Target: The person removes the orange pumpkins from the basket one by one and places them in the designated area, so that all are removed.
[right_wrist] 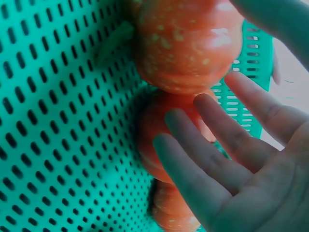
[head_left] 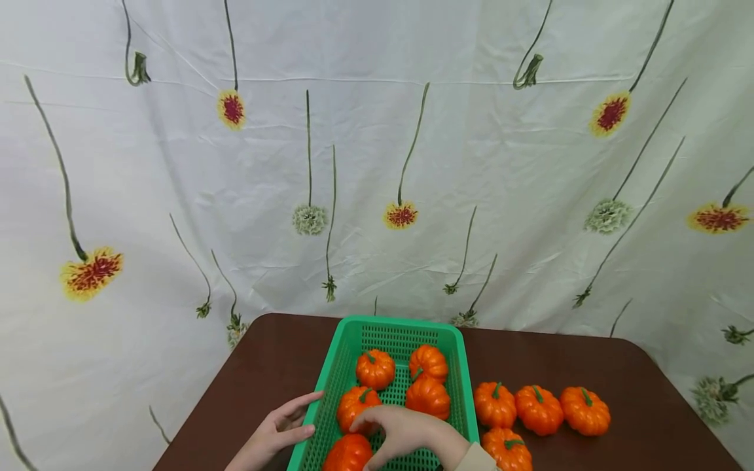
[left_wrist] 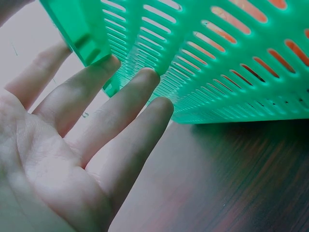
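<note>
A green plastic basket (head_left: 465, 379) with slotted walls holds several orange toy pumpkins, among them a near-left pumpkin (head_left: 346, 454) and one just behind it (head_left: 355, 407). At the basket's left side is my left hand (head_left: 281, 428). Its spread, nearly straight fingers (left_wrist: 120, 108) reach to the outer wall and rim in the left wrist view. Inside the basket, my right hand (head_left: 406, 428) hovers over the left row of pumpkins. The right wrist view shows its fingers (right_wrist: 219, 133) apart and gently bent beside a pumpkin (right_wrist: 188, 48), gripping nothing; whether they touch one is unclear.
To the basket's right, several more pumpkins (head_left: 538, 411) lie on the dark brown table (head_left: 271, 360). A white cloth (head_left: 365, 261) printed with flowers hangs behind the table.
</note>
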`<action>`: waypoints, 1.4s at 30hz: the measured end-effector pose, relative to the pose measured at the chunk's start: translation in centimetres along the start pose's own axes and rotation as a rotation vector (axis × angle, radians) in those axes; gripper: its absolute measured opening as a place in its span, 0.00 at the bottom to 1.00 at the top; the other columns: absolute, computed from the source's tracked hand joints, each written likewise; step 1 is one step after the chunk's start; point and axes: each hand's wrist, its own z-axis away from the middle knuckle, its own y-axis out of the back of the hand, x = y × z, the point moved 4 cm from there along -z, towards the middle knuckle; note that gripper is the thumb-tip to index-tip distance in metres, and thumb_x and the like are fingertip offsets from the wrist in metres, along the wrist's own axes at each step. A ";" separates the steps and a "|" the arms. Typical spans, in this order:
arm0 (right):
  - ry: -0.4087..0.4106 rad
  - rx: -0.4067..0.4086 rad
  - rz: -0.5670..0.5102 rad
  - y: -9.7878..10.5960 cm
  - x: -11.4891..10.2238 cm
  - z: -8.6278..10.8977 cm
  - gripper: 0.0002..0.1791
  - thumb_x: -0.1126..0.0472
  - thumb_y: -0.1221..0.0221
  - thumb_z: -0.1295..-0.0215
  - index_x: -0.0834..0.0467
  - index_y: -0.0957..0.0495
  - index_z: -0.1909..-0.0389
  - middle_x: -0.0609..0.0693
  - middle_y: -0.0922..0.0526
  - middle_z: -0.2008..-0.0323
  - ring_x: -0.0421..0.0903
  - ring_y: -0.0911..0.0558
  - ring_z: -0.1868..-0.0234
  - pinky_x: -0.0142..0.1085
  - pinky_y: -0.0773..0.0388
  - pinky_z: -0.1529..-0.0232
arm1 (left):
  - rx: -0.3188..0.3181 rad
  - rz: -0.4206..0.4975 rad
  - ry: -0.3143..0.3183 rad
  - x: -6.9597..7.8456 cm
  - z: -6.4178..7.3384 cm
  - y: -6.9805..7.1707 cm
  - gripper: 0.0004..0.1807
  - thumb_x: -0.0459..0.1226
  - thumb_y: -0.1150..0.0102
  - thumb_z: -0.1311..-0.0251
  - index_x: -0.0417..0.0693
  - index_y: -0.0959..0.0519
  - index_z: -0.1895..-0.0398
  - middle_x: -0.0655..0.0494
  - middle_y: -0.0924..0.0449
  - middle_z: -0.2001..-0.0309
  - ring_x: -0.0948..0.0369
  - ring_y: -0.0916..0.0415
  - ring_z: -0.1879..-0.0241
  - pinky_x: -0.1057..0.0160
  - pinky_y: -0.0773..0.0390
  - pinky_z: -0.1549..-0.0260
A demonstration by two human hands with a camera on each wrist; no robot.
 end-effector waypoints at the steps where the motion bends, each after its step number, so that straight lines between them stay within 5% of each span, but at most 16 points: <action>1: -0.005 -0.006 -0.010 -0.1 0.0 0.0 0.24 0.62 0.36 0.49 0.58 0.28 0.49 0.38 0.26 0.55 0.35 0.27 0.56 0.30 0.29 0.59 | 0.002 -0.002 -0.002 0.0 0.0 0.0 0.27 0.34 0.58 0.35 0.40 0.47 0.33 0.40 0.53 0.34 0.74 0.42 0.44 0.56 0.35 0.47; 14: -0.018 -0.038 -0.062 -0.8 0.5 -0.7 0.22 0.65 0.37 0.48 0.57 0.29 0.51 0.36 0.26 0.57 0.32 0.26 0.59 0.30 0.29 0.58 | -0.003 0.013 -0.007 0.0 0.0 -0.1 0.27 0.34 0.58 0.35 0.41 0.48 0.33 0.41 0.53 0.34 0.72 0.41 0.43 0.58 0.35 0.48; 23: -0.019 -0.025 -0.038 -0.9 0.3 -0.5 0.20 0.65 0.36 0.49 0.55 0.29 0.55 0.36 0.27 0.59 0.32 0.26 0.61 0.30 0.28 0.59 | 0.016 -0.035 -0.005 0.0 0.1 0.0 0.26 0.35 0.59 0.34 0.42 0.46 0.33 0.40 0.52 0.34 0.50 0.53 0.36 0.51 0.38 0.46; 31: -0.008 0.019 0.069 -0.7 -0.1 -0.4 0.22 0.60 0.33 0.53 0.52 0.31 0.57 0.35 0.28 0.61 0.31 0.28 0.62 0.27 0.30 0.63 | 0.019 -0.012 -0.008 0.0 0.0 0.0 0.27 0.34 0.58 0.35 0.42 0.46 0.33 0.40 0.52 0.34 0.71 0.42 0.42 0.58 0.35 0.48; 42: -0.023 0.071 0.085 0.3 -1.3 0.7 0.27 0.56 0.32 0.55 0.52 0.33 0.53 0.38 0.33 0.57 0.33 0.32 0.56 0.29 0.32 0.57 | 0.002 0.008 -0.026 0.0 0.0 0.0 0.28 0.33 0.57 0.35 0.40 0.48 0.33 0.39 0.53 0.34 0.74 0.40 0.44 0.64 0.33 0.50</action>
